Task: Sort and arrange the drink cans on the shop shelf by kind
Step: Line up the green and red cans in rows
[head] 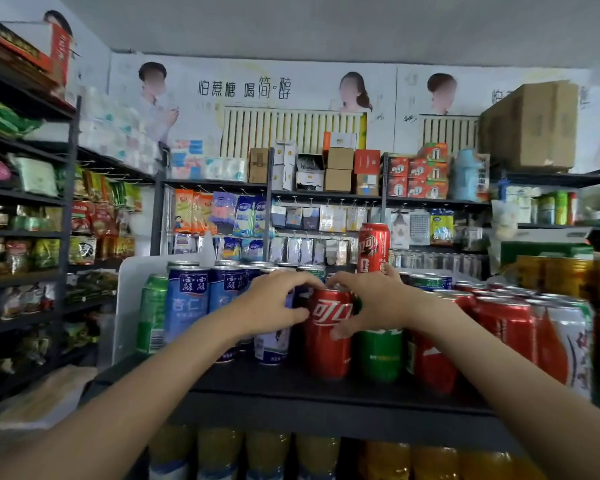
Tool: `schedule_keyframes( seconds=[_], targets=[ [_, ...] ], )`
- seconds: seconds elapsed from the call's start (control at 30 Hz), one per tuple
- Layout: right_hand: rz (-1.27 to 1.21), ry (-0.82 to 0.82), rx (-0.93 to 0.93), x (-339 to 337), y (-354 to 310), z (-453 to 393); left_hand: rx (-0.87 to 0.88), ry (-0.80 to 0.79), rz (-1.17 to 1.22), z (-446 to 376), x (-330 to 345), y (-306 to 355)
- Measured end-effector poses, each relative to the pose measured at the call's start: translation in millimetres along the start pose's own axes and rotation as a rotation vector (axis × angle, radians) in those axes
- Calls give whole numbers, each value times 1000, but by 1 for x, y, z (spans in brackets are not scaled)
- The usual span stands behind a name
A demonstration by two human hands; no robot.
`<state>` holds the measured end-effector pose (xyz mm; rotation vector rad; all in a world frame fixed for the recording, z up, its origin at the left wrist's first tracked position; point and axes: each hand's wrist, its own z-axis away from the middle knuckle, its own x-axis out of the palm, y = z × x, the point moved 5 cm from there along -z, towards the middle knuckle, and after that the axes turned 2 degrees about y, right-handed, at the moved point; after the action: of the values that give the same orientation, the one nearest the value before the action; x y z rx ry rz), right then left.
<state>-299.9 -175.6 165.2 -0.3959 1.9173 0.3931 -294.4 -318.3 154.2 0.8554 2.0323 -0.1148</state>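
Hands (271, 303) (371, 303) seemingly around red can (328, 334)

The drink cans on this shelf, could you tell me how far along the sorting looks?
Partly done. The blue cans already stand grouped on the left, and red cans cluster on the right. In hand: both the left hand and right hand grip one red cola can at the front. Left: a green can sits among the reds, another green can stands far left.

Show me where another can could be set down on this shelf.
Bare shelf board runs along the front edge, before the blue cans and the red cola can that both hands flank. The strip narrows toward the right. Behind it, cans stand packed together, rightward to the red-and-white can.
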Motion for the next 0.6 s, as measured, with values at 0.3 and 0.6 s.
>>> schedule_keyframes(
  seconds=[0.3, 0.6],
  targets=[
    [-197, 198, -76, -9, -38, -9, 4, -23, 175, 23, -5, -15],
    [-156, 39, -31, -11, -18, -36, -95, 33, -53, 38, -22, -17]
  ],
)
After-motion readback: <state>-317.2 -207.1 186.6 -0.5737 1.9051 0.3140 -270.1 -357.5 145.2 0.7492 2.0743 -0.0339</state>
